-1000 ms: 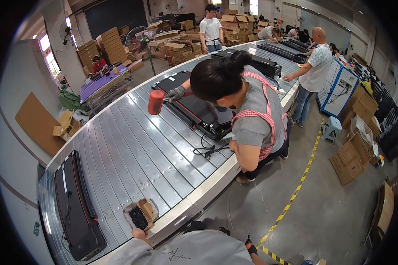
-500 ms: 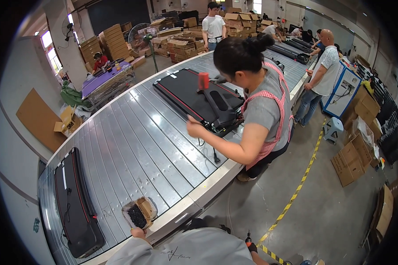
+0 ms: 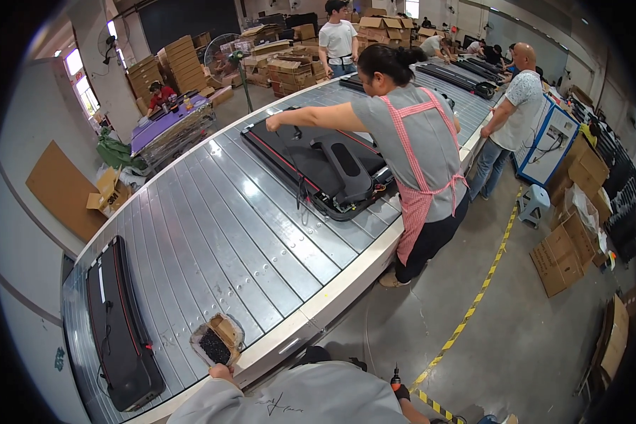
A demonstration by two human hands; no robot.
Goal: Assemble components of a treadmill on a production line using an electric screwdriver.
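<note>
Compared with half a second earlier: co-worker in the pink apron point(image 3: 420, 152) turned away, arm stretched over the far black flat machine point(image 3: 316, 164); small tray of dark screws point(image 3: 216, 340) unmoved. Left hand point(image 3: 220, 372) at the tray's near edge, touching or just short of it, grip probably loose, hard to tell at this size. Right hand out of view. Tray directly ahead of the left hand on the ribbed metal conveyor point(image 3: 212, 233), long axis angled up-right. Second black flat machine point(image 3: 120, 328) left of the tray, lengthwise along the belt.
</note>
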